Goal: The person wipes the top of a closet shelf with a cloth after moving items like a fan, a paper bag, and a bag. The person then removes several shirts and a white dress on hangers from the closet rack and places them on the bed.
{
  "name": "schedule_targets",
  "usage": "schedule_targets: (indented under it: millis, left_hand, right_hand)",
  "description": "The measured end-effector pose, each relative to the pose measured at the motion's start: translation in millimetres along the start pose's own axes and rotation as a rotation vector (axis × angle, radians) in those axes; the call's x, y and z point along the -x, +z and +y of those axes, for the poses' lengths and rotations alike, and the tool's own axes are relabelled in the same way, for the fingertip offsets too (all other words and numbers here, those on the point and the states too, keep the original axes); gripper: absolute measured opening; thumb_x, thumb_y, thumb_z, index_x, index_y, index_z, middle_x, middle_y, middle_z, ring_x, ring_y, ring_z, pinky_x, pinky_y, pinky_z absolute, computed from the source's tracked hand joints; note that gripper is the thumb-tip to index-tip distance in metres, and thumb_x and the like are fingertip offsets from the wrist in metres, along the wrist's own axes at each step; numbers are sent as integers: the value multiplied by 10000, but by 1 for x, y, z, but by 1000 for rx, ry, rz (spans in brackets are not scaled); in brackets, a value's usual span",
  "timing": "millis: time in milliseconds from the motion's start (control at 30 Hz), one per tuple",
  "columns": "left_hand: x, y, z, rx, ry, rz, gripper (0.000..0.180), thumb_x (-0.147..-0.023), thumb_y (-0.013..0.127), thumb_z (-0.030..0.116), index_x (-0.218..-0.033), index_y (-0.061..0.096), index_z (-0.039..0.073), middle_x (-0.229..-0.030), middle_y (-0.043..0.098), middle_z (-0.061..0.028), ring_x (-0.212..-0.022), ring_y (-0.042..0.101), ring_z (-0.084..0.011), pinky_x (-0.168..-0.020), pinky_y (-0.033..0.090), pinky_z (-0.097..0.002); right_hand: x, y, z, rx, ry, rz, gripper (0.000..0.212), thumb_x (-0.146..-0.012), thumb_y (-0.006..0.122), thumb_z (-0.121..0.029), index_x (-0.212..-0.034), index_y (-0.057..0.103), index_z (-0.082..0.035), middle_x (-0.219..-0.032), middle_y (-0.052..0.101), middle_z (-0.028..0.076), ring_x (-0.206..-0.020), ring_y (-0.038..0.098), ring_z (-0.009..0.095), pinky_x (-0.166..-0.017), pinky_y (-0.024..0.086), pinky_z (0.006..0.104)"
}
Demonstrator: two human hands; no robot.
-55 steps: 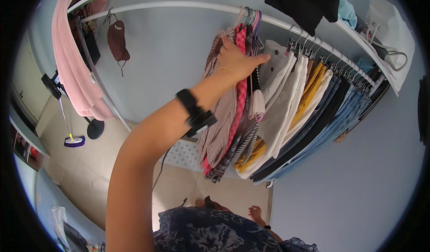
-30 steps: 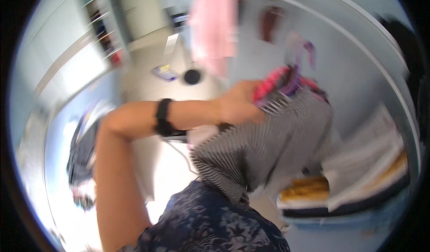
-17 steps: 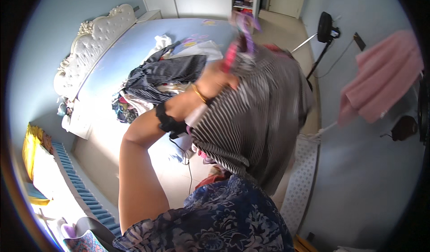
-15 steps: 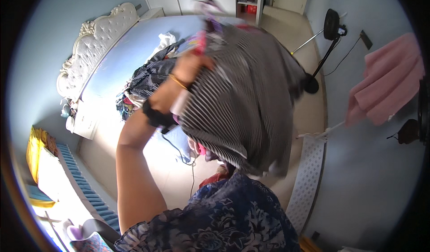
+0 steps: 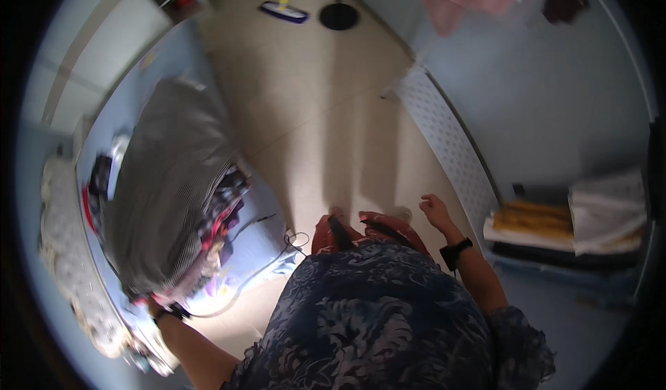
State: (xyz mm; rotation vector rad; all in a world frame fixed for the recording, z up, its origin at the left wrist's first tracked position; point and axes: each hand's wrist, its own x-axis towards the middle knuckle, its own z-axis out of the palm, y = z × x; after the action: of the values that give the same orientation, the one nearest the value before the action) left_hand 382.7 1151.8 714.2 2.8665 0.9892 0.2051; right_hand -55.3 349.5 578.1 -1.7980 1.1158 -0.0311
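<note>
A grey-and-white striped garment (image 5: 166,175) drapes over a bundle of clothes (image 5: 218,227) on the left, with plaid, pink and dark fabrics showing from beneath it. My left hand (image 5: 155,308) is closed at the bundle's lower end, by some pink and red cloth; its fingers are partly hidden there. The bundle lies over the blue bed (image 5: 257,213). Out to the right, my right hand (image 5: 437,213) hangs beside my legs with nothing in it, fingers loosely bent and apart.
A tufted white headboard (image 5: 69,251) borders the bed. A cable (image 5: 267,279) trails from near my left wrist. A patterned white board (image 5: 447,123) stands along the right wall, near stacked folded cloths (image 5: 534,220). A broom head (image 5: 283,11) and round black stand base (image 5: 338,17) are on the far floor.
My left hand has carried the striped garment and bundle from in front of me down and left onto the bed. My right hand has come into view. The view has turned right and downward.
</note>
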Motion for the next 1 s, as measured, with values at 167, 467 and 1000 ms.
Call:
schedule_targets:
  millis: [167,467,1000]
  left_hand:
    - [156,199,55,-98,-50,-425,308,-806,474,248,-1009,528,23,-856,623,-107,-789,572,-229,-744,456,-334]
    - [551,236,413,451,1294,-1043,423,-743,591,194,-1133,499,58,-944,623,-147,-897,595,-246,-720,490,-348]
    - [881,-101,700,1223,1674,-1288,354,-820,578,225,-1109,531,25,-1002,602,-115,-920,573,-174,-751,463,-283]
  right_hand:
    - [24,-23,43,101,102,106,268,-773,572,-194,-977,551,-21,-875,596,134,-817,567,246,-717,451,345]
    - [54,-49,93,-298,165,250,295,-838,529,-154,-1086,489,-1,-881,600,93,-774,569,165,-647,476,280]
    - [99,-262,74,-874,6,744,272,-845,525,-146,-1070,461,-9,-920,602,116,-809,600,181,-700,487,271]
